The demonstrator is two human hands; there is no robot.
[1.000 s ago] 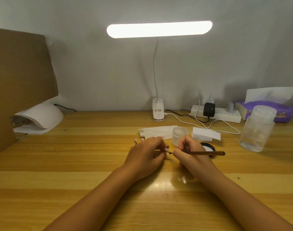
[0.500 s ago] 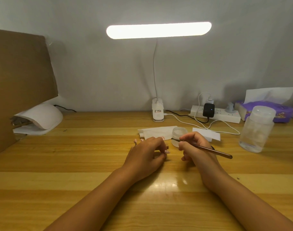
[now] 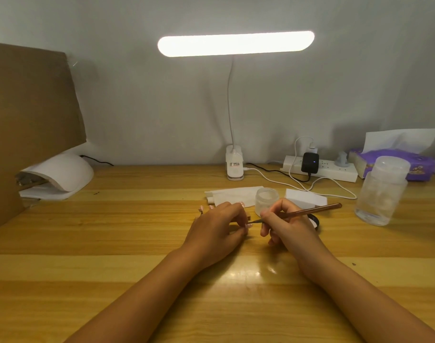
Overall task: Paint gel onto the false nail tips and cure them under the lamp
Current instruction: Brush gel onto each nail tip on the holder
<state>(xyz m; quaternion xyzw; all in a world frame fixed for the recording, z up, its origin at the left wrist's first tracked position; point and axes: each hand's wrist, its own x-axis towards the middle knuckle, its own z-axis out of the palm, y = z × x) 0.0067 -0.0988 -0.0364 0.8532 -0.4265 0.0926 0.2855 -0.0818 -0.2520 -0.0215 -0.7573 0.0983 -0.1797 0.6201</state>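
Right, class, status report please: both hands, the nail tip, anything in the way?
Left hand pinches nail tip. Right hand grips brush, bristles at the tip. Open jar just behind hands. Curing lamp far left, nothing blocking.

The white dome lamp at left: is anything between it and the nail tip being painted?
Nothing visible blocks it. From the small pink nail tip in the left hand to the white dome lamp lies only wooden table; other pink tips sit near the hand.
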